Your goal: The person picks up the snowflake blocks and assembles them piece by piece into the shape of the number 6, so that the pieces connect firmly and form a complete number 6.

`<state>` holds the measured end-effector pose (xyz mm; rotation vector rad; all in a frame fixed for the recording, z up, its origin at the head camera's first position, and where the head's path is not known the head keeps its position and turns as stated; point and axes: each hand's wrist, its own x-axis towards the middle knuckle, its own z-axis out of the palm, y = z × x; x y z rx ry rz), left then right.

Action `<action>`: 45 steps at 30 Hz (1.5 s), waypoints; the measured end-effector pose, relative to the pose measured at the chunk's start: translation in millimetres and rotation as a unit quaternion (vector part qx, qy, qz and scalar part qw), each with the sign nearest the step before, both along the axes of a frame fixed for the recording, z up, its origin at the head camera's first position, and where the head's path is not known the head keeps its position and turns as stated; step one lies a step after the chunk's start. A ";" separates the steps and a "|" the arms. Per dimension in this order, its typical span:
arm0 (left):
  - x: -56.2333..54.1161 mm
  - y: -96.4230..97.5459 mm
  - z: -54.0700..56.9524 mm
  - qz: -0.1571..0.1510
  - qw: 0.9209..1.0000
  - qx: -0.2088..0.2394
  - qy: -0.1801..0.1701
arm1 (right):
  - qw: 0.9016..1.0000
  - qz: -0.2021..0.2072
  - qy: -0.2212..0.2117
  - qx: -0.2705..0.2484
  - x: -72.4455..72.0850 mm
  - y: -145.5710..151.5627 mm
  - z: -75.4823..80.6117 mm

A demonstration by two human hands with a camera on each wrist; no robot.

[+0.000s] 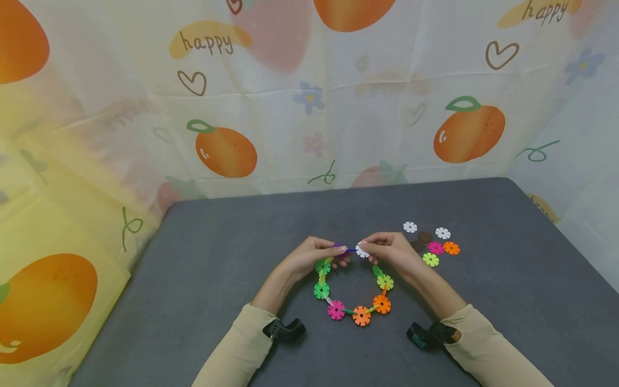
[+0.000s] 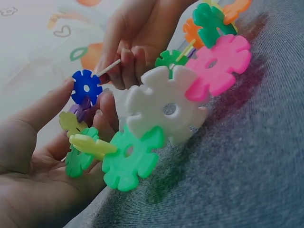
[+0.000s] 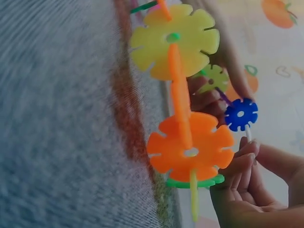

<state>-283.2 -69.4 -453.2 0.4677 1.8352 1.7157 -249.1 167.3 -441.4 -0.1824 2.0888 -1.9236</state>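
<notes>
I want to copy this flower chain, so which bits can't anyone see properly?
- Head view: most of the purple piece, covered by the left hand.
- Head view: the blue piece's face, turned edge-on.
- Head view: part of the held white piece, under the right hand.
- Right wrist view: the topmost orange piece, cut off by the top edge.

Left hand [image 2: 35, 152] pinches blue disc [image 2: 86, 79] | white disc [image 2: 152, 102] touches pink disc [image 2: 225, 66]

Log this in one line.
left hand: holds disc chain; right hand: pinches white disc; white disc: at blue disc, seating unclear; loose discs: on table
</notes>
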 end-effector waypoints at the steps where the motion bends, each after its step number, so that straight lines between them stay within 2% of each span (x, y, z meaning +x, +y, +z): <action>1: 0.3 0.0 0.2 -0.001 1.000 0.001 0.001 | 1.000 0.002 0.004 0.003 -0.1 0.0 -0.1; 7: 1.2 0.4 -0.6 -0.002 1.000 0.010 -0.009 | 1.000 0.001 0.008 0.006 0.6 -1.1 -0.7; 15: 2.0 2.2 0.2 0.006 1.000 0.008 -0.026 | 0.999 -0.005 -0.040 -0.027 1.8 -2.7 -0.4; 19: 2.5 3.9 4.4 0.014 0.997 0.033 -0.072 | 0.994 -0.014 -0.074 -0.078 2.5 -4.9 3.6; 22: 3.1 5.4 7.7 0.016 0.990 0.070 -0.121 | 0.989 -0.024 -0.085 -0.120 4.9 -7.0 10.0; 25: 4.3 6.2 11.1 0.013 0.984 0.095 -0.147 | 0.985 -0.031 -0.085 -0.144 8.5 -8.3 16.9; 33: 5.5 4.3 19.8 0.032 0.988 0.082 -0.131 | 0.991 -0.067 -0.047 -0.109 14.6 -5.9 29.1; 45: 10.4 10.3 29.7 0.043 0.983 0.068 -0.165 | 0.987 -0.051 -0.078 -0.129 17.1 -5.6 40.9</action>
